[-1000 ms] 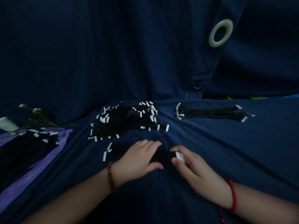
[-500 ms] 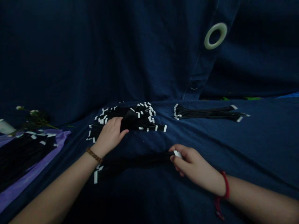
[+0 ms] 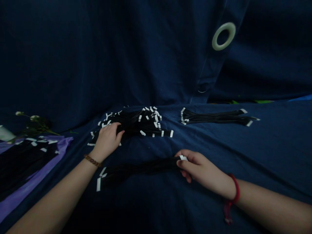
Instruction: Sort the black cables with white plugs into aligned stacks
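Black strand bundles with white end tabs lie on dark blue cloth; their exact kind is hard to make out. At the heap of black strands (image 3: 136,122), my left hand (image 3: 108,136) has its thumb and fingers closed around some strands at the near left side. The fingertips are partly lost in the black. My right hand (image 3: 195,165) pinches the white-tipped right end of a separate black strand bundle (image 3: 143,167), which stretches leftward across the cloth in front of me. White tabs show at that bundle's far left end.
Another black strand bundle (image 3: 214,117) lies at the back right. To the left, more tabbed strands (image 3: 17,162) rest on a purple sheet (image 3: 63,146), beside white flowers (image 3: 34,118) and a white object (image 3: 6,133). A blue curtain (image 3: 146,55) with a pale ring (image 3: 214,44) hangs behind.
My left hand has shifted slightly left and toward me, its thumb closing in on the fingers. Tabs on the heap's near side have moved a little. My right hand keeps its hold.
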Tool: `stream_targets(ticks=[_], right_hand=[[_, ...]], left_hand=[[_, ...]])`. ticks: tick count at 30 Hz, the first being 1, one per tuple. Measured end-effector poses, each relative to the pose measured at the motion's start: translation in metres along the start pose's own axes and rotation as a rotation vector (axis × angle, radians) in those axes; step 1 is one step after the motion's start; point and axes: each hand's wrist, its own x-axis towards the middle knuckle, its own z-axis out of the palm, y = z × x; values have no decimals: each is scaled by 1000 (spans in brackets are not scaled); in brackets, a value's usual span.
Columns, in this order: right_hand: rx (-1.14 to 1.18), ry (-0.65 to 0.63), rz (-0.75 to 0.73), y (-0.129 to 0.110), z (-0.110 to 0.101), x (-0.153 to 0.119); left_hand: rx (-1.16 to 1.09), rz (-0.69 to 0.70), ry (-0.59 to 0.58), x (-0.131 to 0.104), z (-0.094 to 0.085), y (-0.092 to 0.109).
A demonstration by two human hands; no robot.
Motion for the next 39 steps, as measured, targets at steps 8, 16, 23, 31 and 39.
stream_targets(ticks=[8, 16, 23, 31, 39], right_hand=[[24, -8, 42, -4, -2, 4], [49, -15, 45, -3, -1, 1], [54, -22, 35, -2, -2, 1], [71, -29, 32, -2, -3, 2], [124, -31, 77, 0, -4, 3]], left_hand=[[-241, -166, -45, 5, -22, -10], [-230, -189, 132, -3, -47, -1], [-279, 87, -240, 0, -20, -3], [-54, 264, -325, -4, -18, 4], [401, 172, -26, -4, -69, 14]])
